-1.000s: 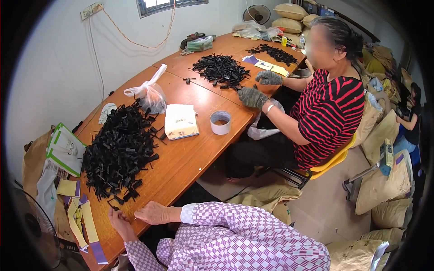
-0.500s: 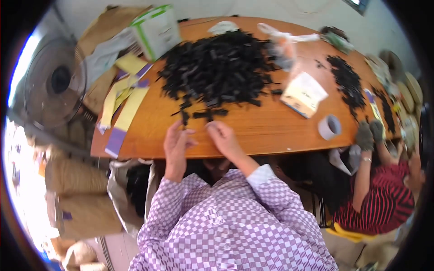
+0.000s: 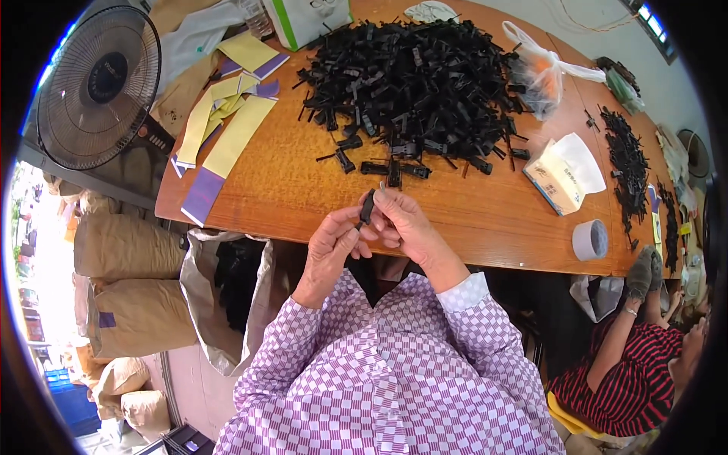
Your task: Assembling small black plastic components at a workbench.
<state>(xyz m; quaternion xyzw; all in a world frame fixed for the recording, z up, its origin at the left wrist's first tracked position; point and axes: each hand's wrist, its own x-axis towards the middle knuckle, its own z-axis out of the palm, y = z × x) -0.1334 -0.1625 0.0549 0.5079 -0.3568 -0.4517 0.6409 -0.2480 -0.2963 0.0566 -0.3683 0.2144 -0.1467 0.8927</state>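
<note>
One small black part sits pinched in the nearly closed fingers of left hand and right hand, near the worktop edge; a large heap remains beyond, and the number finished cannot be told.

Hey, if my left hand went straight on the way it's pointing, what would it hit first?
Probably your bare right hand, just ahead and to the right, with the small, elongated black plastic-looking part held between the two; depth is hard to judge.
</note>
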